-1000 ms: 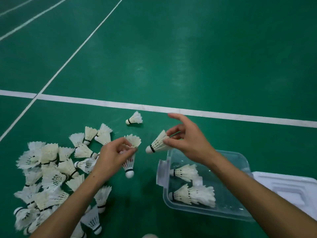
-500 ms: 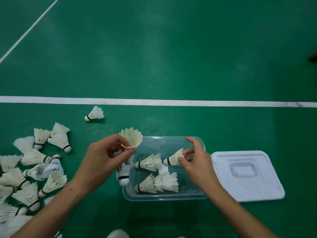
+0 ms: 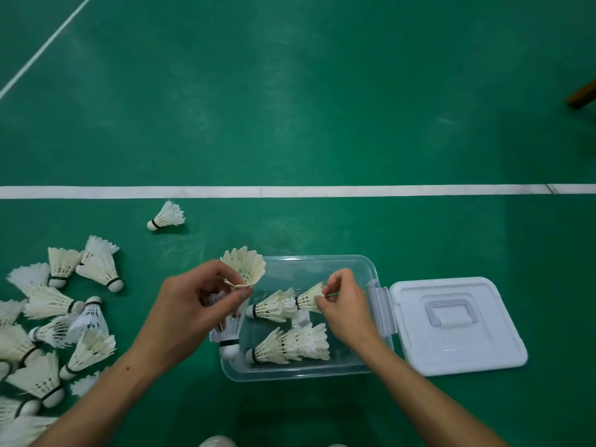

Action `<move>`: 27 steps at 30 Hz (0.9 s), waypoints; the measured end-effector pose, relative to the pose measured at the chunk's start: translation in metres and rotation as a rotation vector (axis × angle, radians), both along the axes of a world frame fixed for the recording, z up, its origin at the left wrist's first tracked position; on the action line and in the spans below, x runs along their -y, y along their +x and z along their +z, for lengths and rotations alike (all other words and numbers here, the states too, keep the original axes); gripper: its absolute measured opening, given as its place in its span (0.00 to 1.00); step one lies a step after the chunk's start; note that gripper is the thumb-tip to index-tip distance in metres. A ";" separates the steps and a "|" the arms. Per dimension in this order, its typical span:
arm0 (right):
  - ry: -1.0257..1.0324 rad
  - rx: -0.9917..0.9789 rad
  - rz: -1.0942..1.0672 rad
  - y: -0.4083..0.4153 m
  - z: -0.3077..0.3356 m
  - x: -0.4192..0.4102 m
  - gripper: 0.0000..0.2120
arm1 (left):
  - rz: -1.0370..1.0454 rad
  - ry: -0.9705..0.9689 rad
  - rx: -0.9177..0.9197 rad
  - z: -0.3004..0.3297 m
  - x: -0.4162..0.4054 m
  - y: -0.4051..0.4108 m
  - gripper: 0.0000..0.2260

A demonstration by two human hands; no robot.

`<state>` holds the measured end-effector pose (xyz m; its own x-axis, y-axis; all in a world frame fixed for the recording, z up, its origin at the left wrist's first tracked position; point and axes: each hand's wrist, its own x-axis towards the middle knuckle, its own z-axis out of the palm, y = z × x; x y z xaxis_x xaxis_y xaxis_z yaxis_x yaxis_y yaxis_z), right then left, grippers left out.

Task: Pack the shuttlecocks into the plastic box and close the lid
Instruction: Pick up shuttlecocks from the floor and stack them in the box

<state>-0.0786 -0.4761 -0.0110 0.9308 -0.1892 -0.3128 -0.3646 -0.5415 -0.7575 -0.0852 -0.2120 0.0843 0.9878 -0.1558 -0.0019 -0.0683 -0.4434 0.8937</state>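
Head view looks down on a green court floor (image 3: 290,108) crossed by a white line (image 3: 290,191). Both forearms reach in from the bottom edge and meet over the clear plastic box (image 3: 374,269), which sits open on the floor. The left hand (image 3: 193,304) is held with its back to the camera, wrist slightly bent, thumb and fingers curled around a nested pair of shuttlecocks (image 3: 245,265): one spreads its feathers above the thumb, the other hangs down below the palm with its cork tip near the box's left wall. The right hand (image 3: 345,301) is over the box interior, fingers bunched and pinching the feather end of a single shuttlecock (image 3: 308,296), whose cork end pushes into the skirt of another one lying in the box (image 3: 271,306). A second nested row (image 3: 287,345) lies nearer the front wall. The white lid (image 3: 458,327) rests flat on the floor just right of the box, handle side up. A loose pile of shuttlecocks (image 3: 54,317) spreads over the floor at the left, and one stray shuttlecock (image 3: 166,217) lies apart near the line.
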 end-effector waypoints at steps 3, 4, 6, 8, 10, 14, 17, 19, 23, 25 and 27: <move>0.068 -0.066 0.029 0.005 -0.004 -0.008 0.13 | -0.022 0.009 -0.008 -0.002 -0.001 -0.001 0.06; 0.082 -0.097 0.049 0.007 -0.006 -0.011 0.13 | -0.029 0.008 -0.016 -0.002 -0.002 0.000 0.06; 0.098 -0.159 0.079 0.012 -0.011 -0.016 0.13 | -0.041 0.012 -0.033 -0.004 -0.003 0.002 0.07; 0.077 -0.193 0.098 0.017 -0.016 -0.020 0.12 | -0.067 0.023 -0.052 -0.006 -0.003 0.007 0.07; 0.071 -0.209 0.105 0.021 -0.018 -0.020 0.12 | -0.112 0.048 -0.067 -0.007 -0.001 0.014 0.07; 0.085 -0.234 0.145 0.022 -0.004 -0.010 0.15 | -0.244 0.138 -0.077 -0.007 0.010 0.029 0.07; 0.035 -0.154 0.129 0.015 0.022 0.004 0.18 | -0.341 0.233 -0.077 -0.010 0.022 0.041 0.09; 0.078 0.004 0.113 0.006 0.041 0.012 0.20 | -0.409 0.310 -0.079 -0.012 0.033 0.049 0.09; 0.106 0.193 0.249 -0.007 0.062 0.013 0.26 | -0.519 0.336 -0.085 -0.016 0.058 0.060 0.09; 0.055 0.211 0.285 -0.008 0.058 0.010 0.27 | -0.544 0.310 -0.109 -0.019 0.066 0.063 0.08; -0.014 0.218 0.294 -0.008 0.052 0.009 0.29 | -0.554 0.303 -0.114 -0.023 0.071 0.065 0.08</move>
<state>-0.0867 -0.4852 0.0408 0.9905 0.0935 -0.1005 -0.0228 -0.6100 -0.7920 -0.0206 -0.2833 0.0618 0.7522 -0.6190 -0.2260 -0.2717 -0.6038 0.7494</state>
